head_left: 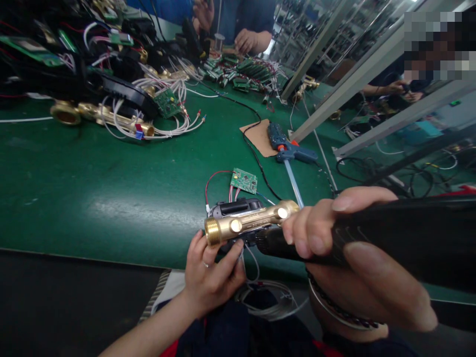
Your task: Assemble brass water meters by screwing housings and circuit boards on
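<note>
My left hand [210, 270] grips the threaded end of a brass pipe fitting [245, 224] with a black housing [238, 207] mounted on it, held just above the near edge of the green table [111, 198]. My right hand [357, 263] is wrapped round a large black tool [409, 238] whose front end points at the fitting's underside. Red and white wires run from the housing to a small green circuit board [244, 180] lying on the table behind it. White wires [267, 297] hang below the fitting over my lap.
A blue glue gun [288, 146] lies on a cardboard piece [258, 136] at mid table. Brass fittings with white wires and black housings [122, 99] pile up at the far left. Green circuit boards [245, 74] lie far back, near another person's hands [247, 39]. Metal frame bars [357, 74] cross the right.
</note>
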